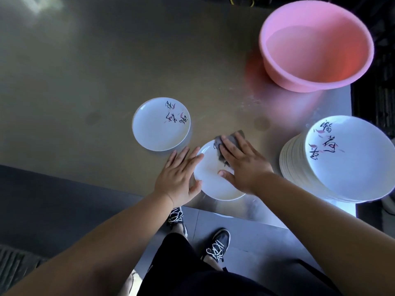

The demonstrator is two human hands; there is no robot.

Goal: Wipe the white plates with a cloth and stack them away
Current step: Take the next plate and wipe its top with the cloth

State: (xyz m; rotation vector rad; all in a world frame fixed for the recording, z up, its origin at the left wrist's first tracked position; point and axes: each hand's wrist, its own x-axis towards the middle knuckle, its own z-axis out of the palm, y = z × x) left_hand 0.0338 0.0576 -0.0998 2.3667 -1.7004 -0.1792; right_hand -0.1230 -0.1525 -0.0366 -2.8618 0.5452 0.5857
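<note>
Pressing cloth on plate under right hand.

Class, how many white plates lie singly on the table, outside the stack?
2. One plate sits alone left of centre; the second plate is at the near edge, under the cloth. The stack at right hides more.

The right hand presses a grey cloth flat on a white plate at the bench edge. The left hand holds the plate's rim. A pink basin stands behind.
</note>
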